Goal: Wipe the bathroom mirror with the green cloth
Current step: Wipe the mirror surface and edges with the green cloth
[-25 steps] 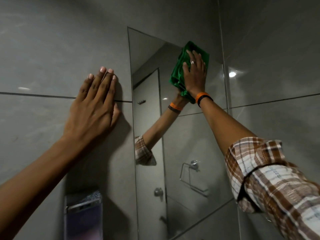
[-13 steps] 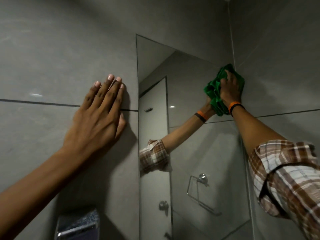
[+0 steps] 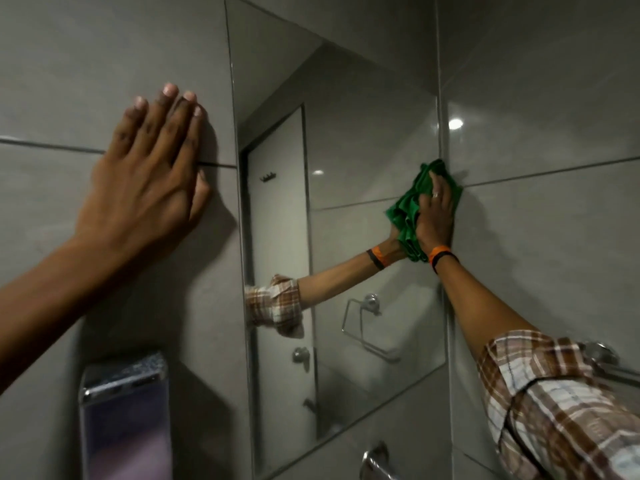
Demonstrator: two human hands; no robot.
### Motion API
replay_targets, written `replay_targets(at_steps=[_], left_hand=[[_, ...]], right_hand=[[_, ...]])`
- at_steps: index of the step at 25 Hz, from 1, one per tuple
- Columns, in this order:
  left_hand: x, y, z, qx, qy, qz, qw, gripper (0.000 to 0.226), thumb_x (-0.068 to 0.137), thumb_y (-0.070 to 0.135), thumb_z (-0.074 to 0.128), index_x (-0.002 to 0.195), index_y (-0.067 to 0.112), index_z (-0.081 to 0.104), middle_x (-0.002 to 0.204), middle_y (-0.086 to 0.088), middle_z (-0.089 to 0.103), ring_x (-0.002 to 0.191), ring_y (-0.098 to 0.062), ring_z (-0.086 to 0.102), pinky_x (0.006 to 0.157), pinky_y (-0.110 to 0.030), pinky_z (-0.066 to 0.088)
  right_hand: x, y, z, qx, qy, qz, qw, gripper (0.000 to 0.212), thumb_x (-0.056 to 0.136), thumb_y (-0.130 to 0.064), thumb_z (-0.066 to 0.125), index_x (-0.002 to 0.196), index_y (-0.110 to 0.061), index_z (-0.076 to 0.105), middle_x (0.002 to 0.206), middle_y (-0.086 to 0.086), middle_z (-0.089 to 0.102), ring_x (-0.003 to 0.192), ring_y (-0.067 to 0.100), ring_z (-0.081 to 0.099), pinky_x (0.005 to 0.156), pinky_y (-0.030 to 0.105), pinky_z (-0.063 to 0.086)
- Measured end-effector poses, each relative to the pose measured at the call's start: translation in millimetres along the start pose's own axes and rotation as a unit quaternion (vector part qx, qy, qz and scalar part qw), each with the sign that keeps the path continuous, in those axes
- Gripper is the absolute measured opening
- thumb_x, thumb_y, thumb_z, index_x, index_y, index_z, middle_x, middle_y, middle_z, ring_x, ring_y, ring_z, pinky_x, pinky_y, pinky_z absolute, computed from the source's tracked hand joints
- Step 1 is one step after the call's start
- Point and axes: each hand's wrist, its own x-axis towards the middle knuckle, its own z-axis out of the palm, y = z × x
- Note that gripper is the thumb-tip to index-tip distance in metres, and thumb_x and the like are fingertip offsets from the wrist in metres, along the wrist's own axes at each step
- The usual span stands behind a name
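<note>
The green cloth (image 3: pixel 407 216) — bunched and creased — lies pressed flat against the right edge of the tall, frameless mirror (image 3: pixel 346 140), about halfway up the glass.

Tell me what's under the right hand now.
The green cloth, bunched and pressed flat by the right hand at the mirror's right edge. The glass beneath it is covered, so I can't judge its cleanliness.
</note>
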Motion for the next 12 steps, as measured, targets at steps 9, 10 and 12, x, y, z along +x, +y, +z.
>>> replay_targets(at_steps=[9,10,12], left_hand=[[0,1,-3,-0.020,-0.001,-0.005,1.000,0.071,0.101,0.036,0.018,0.160,-0.003,0.013,0.170,-0.023,0.011,0.160,-0.031,0.002,0.131,-0.048,0.003],[0,1,-3,-0.021,-0.004,-0.007,1.000,0.072,0.101,0.037,0.016,0.161,-0.003,0.013,0.170,-0.022,0.010,0.160,-0.031,0.002,0.131,-0.047,0.003],[0,0,-4,-0.022,-0.007,-0.008,1.000,0.072,0.101,0.038,0.015,0.161,-0.002,0.011,0.170,-0.022,0.008,0.160,-0.030,0.000,0.131,-0.046,0.001]], right_hand=[[-160,64,-6,-0.005,0.027,0.106,0.994,0.050,0.102,-0.007,0.046,0.151,-0.008,0.036,0.160,0.015,0.032,0.151,0.030,0.025,0.124,0.045,0.019],[-174,69,-4,0.003,0.038,0.132,0.991,0.050,0.102,-0.006,0.047,0.151,-0.008,0.037,0.160,0.016,0.033,0.150,0.031,0.026,0.124,0.046,0.019],[-199,77,-1,0.007,0.049,0.172,0.984,0.049,0.102,-0.006,0.046,0.151,-0.007,0.036,0.159,0.018,0.033,0.150,0.032,0.026,0.124,0.046,0.018]])
